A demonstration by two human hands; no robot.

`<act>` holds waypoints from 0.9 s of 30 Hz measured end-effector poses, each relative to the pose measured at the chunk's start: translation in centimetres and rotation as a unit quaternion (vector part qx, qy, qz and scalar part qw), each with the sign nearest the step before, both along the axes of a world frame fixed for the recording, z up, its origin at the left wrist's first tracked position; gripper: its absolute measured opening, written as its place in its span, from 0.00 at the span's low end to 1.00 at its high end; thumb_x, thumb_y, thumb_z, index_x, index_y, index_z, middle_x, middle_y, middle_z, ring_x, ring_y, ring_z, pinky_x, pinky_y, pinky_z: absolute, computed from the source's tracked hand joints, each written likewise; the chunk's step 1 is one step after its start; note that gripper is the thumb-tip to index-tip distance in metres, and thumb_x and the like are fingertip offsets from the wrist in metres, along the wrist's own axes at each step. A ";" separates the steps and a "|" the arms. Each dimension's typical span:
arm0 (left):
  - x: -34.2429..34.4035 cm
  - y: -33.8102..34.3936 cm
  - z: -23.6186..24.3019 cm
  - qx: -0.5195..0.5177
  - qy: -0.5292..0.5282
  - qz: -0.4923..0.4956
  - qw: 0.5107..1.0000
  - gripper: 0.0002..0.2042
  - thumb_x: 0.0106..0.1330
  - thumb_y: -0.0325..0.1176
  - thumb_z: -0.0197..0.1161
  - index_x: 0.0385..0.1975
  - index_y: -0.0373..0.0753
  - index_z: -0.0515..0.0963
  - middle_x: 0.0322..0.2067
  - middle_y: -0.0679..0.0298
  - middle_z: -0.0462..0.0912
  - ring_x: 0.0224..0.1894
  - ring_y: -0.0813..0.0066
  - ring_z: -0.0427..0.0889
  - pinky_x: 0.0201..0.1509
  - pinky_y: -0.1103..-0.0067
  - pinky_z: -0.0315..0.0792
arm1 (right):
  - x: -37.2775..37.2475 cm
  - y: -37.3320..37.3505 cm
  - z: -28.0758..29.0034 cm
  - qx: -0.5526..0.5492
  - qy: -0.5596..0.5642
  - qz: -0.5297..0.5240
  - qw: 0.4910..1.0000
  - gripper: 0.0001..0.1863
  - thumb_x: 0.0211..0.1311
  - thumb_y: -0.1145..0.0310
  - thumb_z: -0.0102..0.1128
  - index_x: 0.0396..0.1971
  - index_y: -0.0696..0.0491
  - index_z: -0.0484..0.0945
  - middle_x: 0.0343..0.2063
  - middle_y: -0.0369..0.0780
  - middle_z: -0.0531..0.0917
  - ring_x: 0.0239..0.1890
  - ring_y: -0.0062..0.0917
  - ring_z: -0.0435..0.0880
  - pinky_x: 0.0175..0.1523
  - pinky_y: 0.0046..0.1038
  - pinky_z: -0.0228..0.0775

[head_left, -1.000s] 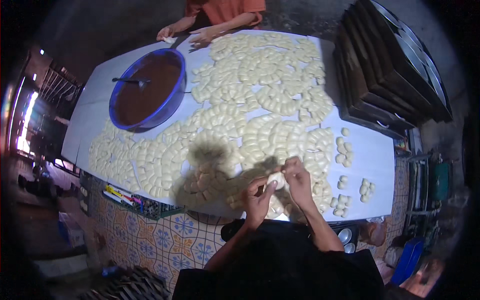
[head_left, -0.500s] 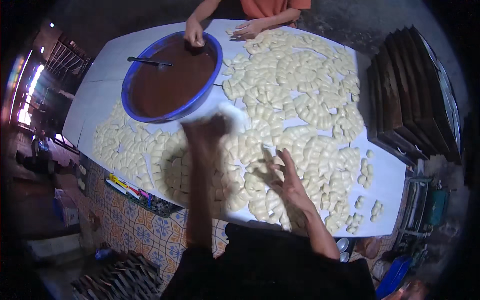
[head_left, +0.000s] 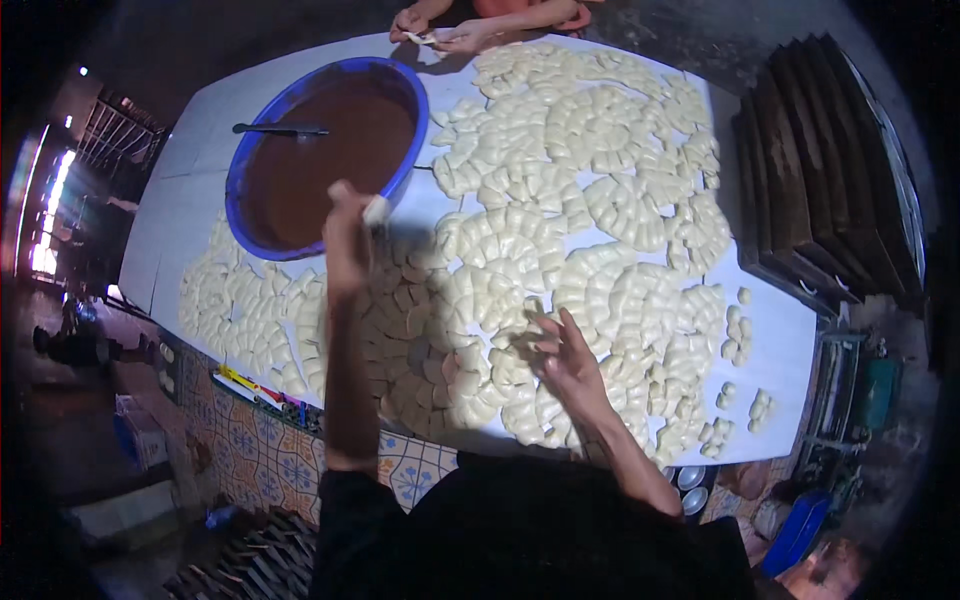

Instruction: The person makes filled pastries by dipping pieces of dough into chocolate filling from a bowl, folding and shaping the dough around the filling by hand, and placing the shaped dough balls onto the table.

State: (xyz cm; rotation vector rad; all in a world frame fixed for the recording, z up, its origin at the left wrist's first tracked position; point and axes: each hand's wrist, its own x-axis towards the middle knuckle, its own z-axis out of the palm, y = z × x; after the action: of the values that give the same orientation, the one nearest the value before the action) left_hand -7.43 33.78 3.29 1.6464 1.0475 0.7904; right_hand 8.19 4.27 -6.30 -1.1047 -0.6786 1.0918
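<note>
My left hand (head_left: 347,240) is raised at the near right rim of a blue basin (head_left: 233,200) filled with smooth brown paste (head_left: 325,150). Its fingers are closed, with a small pale dough piece (head_left: 376,210) showing at the fingertips. Lower and to the right, my right hand (head_left: 570,368) hovers over the pale dough pieces (head_left: 610,285) with its fingers apart and nothing visible in them. These pieces lie in curved, overlapping rows across the white table (head_left: 775,340). A dark-handled spatula (head_left: 280,129) rests across the basin's far left side.
Across the table, a co-worker's hands (head_left: 440,38) hold a pale dough strip. Dark trays (head_left: 820,170) stand stacked at the right. Below the table's left edge is a container with coloured items (head_left: 250,385). Metal bowls (head_left: 691,490) sit under the near right edge.
My left hand has moved left and up to the basin's rim; my right hand has barely shifted. The co-worker's hand has left the basin and joined the other at the far edge.
</note>
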 end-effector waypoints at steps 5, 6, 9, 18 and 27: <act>3.3 -16.3 -3.9 -0.463 -0.257 -0.162 0.833 0.54 0.54 0.78 0.28 0.59 0.24 0.60 0.48 0.52 0.74 0.48 0.63 0.74 0.54 0.69 0.65 | -0.1 -0.7 -0.7 -0.035 0.329 -0.003 0.944 0.23 0.66 0.73 0.51 0.59 0.60 0.62 0.52 0.42 0.72 0.46 0.22 0.75 0.46 0.22 0.69; 4.1 -19.1 -5.0 -0.463 -0.257 -0.141 0.836 0.54 0.55 0.77 0.28 0.62 0.25 0.54 0.55 0.49 0.70 0.55 0.61 0.71 0.61 0.67 0.62 | -0.1 -1.2 -1.7 -0.038 0.337 -0.007 0.941 0.19 0.65 0.74 0.52 0.54 0.61 0.69 0.51 0.42 0.73 0.44 0.21 0.75 0.44 0.21 0.69; 5.1 -24.2 -4.0 -0.428 -0.285 -0.079 0.854 0.41 0.67 0.62 0.37 0.64 0.27 0.51 0.56 0.50 0.67 0.62 0.66 0.63 0.62 0.65 0.59 | -0.4 -3.7 1.2 -0.108 0.196 -0.091 0.970 0.15 0.62 0.73 0.56 0.48 0.61 0.75 0.48 0.40 0.74 0.40 0.19 0.75 0.43 0.21 0.69; 7.6 -31.6 -3.7 -0.114 0.003 -0.177 0.978 0.13 0.59 0.22 0.60 0.44 0.26 0.75 0.37 0.55 0.77 0.38 0.74 0.79 0.40 0.82 0.74 | 3.8 -12.0 4.8 0.026 -0.381 -0.142 0.913 0.14 0.54 0.78 0.57 0.43 0.57 0.78 0.45 0.43 0.74 0.44 0.31 0.76 0.48 0.27 0.68; 11.9 -39.2 -6.1 -0.261 -0.042 -0.198 0.944 0.20 0.55 0.23 0.65 0.47 0.33 0.67 0.32 0.57 0.78 0.36 0.73 0.78 0.34 0.79 0.73 | 7.1 -21.3 5.0 -0.046 -0.274 -0.151 0.949 0.09 0.57 0.74 0.59 0.37 0.60 0.80 0.36 0.42 0.80 0.40 0.24 0.78 0.43 0.23 0.69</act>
State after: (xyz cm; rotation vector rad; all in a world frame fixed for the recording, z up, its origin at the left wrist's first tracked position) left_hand 4.49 -5.40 -2.76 1.2859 0.7441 0.2769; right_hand 15.34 -16.99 -1.30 -1.5587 -0.8604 0.5530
